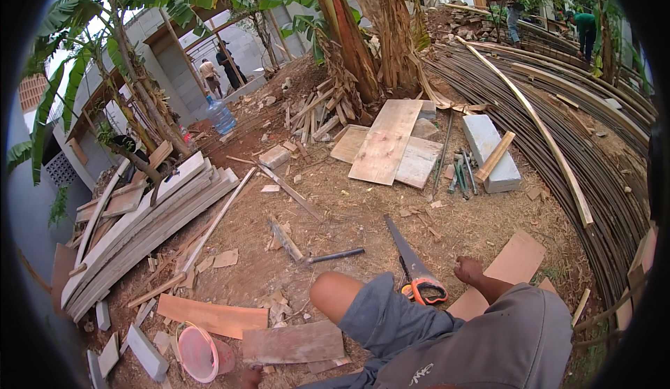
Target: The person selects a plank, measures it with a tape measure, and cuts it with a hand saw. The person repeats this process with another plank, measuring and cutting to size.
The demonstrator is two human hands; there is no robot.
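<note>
My right hand [469,270] reaches out above a reddish board [509,267], fingers curled in. What they hold, if anything, is hidden. To the left of it a hand saw [410,260] with an orange and black handle lies on the ground, and a tape measure [407,290] shows by its handle. A hammer [336,255] with a dark handle lies beyond my bare knee [336,297]. At the lower edge a dark bit of what looks like my left hand [251,377] shows beside a weathered board [293,342]; its fingers cannot be made out.
A pink bucket [222,355] stands at lower left, near stacked planks [150,225]. Ahead are plywood pieces [385,141], a pale block [490,153] and metal tools [460,172]. Long steel bars [551,144] curve along the right. Several people work far off.
</note>
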